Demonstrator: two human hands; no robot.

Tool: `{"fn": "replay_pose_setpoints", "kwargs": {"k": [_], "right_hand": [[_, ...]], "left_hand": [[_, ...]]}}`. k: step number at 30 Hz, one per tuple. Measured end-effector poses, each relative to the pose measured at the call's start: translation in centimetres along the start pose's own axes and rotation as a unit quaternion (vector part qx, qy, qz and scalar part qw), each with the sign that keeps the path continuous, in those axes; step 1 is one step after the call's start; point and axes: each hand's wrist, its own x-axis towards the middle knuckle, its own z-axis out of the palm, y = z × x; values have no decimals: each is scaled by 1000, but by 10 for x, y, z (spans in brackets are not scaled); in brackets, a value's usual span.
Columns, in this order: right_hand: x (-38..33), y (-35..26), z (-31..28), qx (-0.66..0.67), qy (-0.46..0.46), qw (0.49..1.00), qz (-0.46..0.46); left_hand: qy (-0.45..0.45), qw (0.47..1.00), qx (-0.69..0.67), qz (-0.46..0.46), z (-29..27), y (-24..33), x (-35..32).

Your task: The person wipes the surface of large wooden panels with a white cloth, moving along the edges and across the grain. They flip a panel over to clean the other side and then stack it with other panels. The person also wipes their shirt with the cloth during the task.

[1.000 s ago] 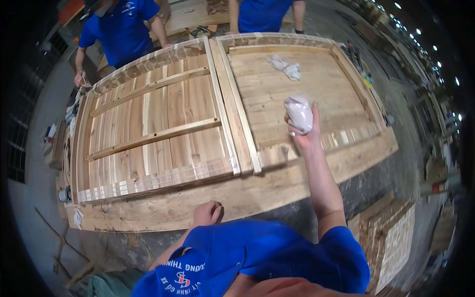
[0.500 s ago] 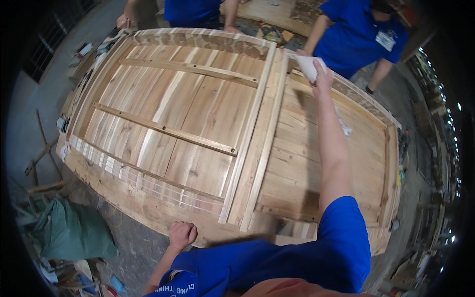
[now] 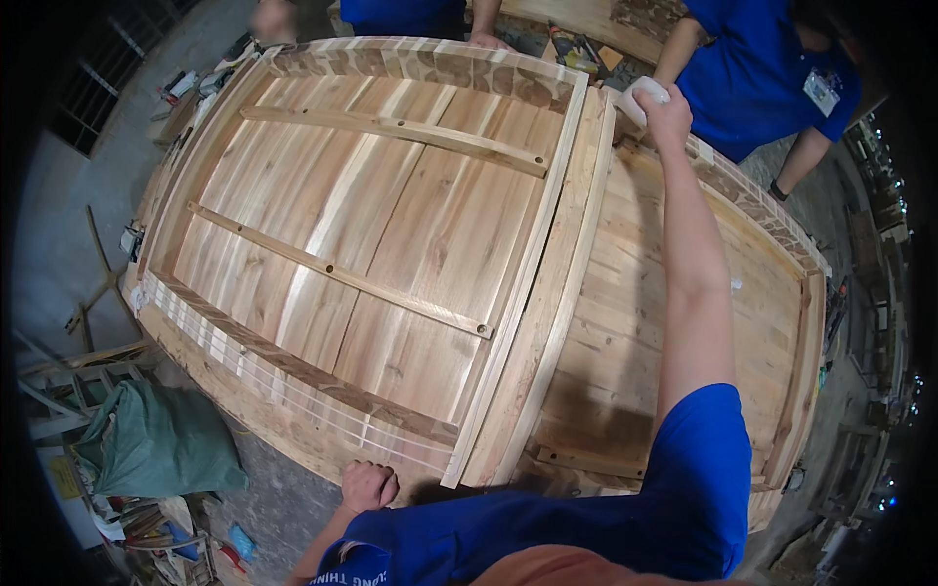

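Observation:
My right hand point(image 3: 668, 119) is stretched to the far side, closed round a folded white cloth or paper-like piece point(image 3: 631, 105). It presses the piece near the far left corner of the right-hand wooden panel point(image 3: 618, 322), which has a raised frame. Resting on the near edge of the wooden bench, my left hand point(image 3: 369, 485) has its fingers curled, with nothing visible in them. Beside the right panel lies a larger framed panel point(image 3: 430, 230), striped in pale and brown wood. Two battens with dark holes cross it, a far batten point(image 3: 396, 135) and a near batten point(image 3: 337, 272).
A co-worker in blue point(image 3: 752, 83) stands at the far right; another co-worker in blue point(image 3: 405, 15) is at the far edge, with a hand on the panel. A green sack point(image 3: 161, 439) sits on the floor at left, above scattered scraps. Tools point(image 3: 572, 49) lie beyond the panels.
My right hand has moved up to the far left corner of the right panel with the white piece. My left hand stays at the near edge. The view has shifted slightly.

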Motion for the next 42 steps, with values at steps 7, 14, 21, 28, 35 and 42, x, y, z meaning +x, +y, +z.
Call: {"fn": "replay_pose_setpoints", "kwargs": {"k": [7,14,21,28,35,42], "right_hand": [[-28,-12,-22,-7,-19,999,-46],[-74,-34,-52,9,-34,996,-80],[-133,-44,-85,21,-39,997,-70],[-201,-63,-122,56,-58,996,-41],[-273,-88,-165,46,-70,996,-16],[-352,-107,-208,71,-106,991,37]], "left_hand": [[-29,1000,-12,-3,3,-5,-6],[34,999,-14,19,6,-6,-11],[90,994,-47,31,4,-5,-11],[118,991,-53,42,5,-4,-19],[105,991,-65,43,11,-10,-24],[103,991,-67,60,9,-12,-26]]}}
